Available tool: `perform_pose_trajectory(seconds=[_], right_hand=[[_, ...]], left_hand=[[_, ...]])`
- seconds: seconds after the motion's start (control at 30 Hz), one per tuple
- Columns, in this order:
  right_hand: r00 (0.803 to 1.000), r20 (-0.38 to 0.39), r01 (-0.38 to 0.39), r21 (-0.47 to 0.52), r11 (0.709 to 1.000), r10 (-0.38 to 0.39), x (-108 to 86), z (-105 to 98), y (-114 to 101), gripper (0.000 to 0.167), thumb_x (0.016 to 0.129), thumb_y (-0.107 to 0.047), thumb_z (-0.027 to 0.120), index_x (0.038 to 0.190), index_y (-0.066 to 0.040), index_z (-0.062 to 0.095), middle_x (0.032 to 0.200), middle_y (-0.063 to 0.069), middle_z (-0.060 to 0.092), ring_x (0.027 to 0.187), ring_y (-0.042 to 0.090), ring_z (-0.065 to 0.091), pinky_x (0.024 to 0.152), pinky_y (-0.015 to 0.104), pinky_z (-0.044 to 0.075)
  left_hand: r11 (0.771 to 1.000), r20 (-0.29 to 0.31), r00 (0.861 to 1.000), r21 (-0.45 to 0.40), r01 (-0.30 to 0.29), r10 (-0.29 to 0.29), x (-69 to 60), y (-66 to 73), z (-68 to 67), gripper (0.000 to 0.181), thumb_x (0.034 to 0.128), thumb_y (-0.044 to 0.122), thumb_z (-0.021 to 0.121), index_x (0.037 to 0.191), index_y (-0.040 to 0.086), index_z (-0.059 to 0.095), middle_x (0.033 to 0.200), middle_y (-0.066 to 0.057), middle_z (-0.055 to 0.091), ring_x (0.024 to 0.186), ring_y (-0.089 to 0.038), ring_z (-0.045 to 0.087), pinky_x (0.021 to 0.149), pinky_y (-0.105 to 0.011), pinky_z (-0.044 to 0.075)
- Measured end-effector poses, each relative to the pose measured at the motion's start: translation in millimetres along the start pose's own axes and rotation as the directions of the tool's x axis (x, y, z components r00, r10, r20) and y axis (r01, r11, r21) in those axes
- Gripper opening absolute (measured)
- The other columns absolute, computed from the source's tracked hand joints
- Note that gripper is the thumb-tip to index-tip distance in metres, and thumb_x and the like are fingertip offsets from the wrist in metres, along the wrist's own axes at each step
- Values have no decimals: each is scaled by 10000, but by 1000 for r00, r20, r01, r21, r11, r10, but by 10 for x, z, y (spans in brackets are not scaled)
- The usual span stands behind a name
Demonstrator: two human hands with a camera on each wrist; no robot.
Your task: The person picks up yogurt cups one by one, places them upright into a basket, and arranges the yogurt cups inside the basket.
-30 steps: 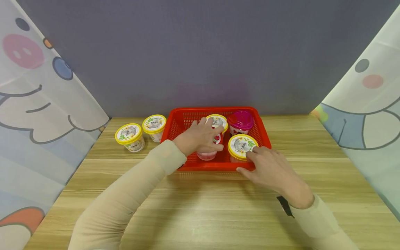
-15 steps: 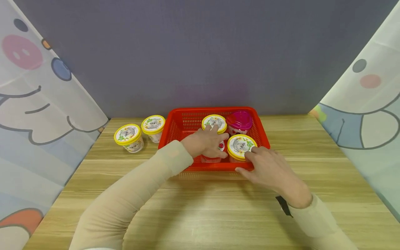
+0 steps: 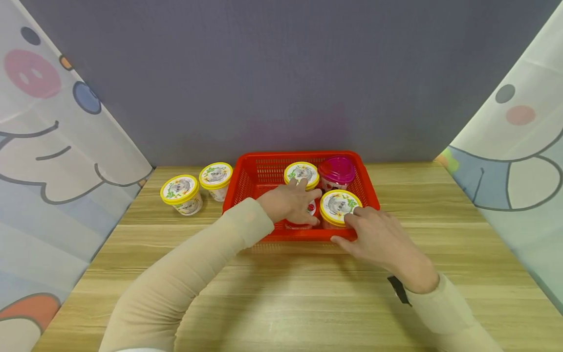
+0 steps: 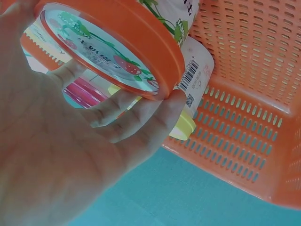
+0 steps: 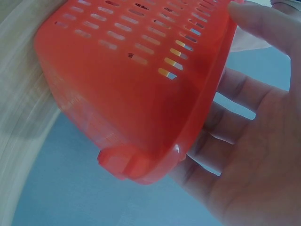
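Observation:
A red plastic basket [image 3: 259,155] stands on the table. My left hand [image 3: 288,201] reaches into it and holds a red-lidded tub [image 4: 101,49] by the lid, with the fingers along its rim; strawberries are printed on the lid. In the head view that hand hides most of the tub. My right hand [image 3: 382,242] grips the basket's front right rim, thumb outside and fingers inside. Next to those fingers sits a yellow-lidded tub [image 3: 340,207]. Behind the left hand is another yellow-lidded tub [image 3: 301,173], beside a tub with a magenta lid [image 3: 337,169].
Two more yellow-lidded tubs, one farther left [image 3: 180,190] and one close to the basket's left side [image 3: 215,177], stand on the wooden table [image 3: 281,303]. A grey panel [image 3: 281,78] rises behind the basket. Printed cloths [image 3: 48,146] flank both sides.
My left hand has shifted slightly right with the red-lidded tub, toward the front yellow-lidded tub. The back yellow-lidded tub is more exposed. My right hand has stayed on the rim.

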State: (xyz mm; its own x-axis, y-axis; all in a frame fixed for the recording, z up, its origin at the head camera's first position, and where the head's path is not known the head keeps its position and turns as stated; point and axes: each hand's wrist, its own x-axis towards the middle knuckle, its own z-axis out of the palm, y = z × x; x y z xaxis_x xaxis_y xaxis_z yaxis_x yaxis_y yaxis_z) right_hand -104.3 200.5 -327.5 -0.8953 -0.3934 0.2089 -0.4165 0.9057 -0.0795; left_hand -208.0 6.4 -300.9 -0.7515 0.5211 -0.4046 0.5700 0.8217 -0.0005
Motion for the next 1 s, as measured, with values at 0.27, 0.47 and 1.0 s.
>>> perform_pose_trajectory(seconds=[0.27, 0.47, 1.0], right_hand=[[1000, -9, 5, 7, 1000, -5, 4, 16, -1, 351, 828, -455, 798, 837, -132, 658, 787, 22, 578, 680, 209, 543, 555, 388, 479], [1000, -6, 1, 10, 1000, -1, 2, 20, 2, 344, 826, -447, 797, 824, -138, 646, 782, 17, 574, 677, 211, 546, 559, 391, 477], [1000, 11, -1, 7, 1000, 1, 6, 15, 10, 352, 831, -457, 790, 838, -133, 653, 770, 6, 551, 680, 198, 520, 567, 366, 449]], left_hand=[[1000, 2, 1000, 28, 12, -12, -28, 8, -5, 826, 897, 648, 638, 1573, 315, 302, 1660, -149, 187, 1500, -394, 238, 1105, -536, 395], [999, -10, 1000, -36, 15, -15, -106, -23, -54, 941, 852, 765, 586, 1620, 371, 213, 1692, -111, 107, 1533, -407, 148, 1164, -602, 260], [998, -212, 976, -54, 39, -49, -446, -523, -71, 973, 860, 888, 328, 1630, 379, 19, 1695, -77, -113, 1546, -328, -147, 1195, -566, -108]])
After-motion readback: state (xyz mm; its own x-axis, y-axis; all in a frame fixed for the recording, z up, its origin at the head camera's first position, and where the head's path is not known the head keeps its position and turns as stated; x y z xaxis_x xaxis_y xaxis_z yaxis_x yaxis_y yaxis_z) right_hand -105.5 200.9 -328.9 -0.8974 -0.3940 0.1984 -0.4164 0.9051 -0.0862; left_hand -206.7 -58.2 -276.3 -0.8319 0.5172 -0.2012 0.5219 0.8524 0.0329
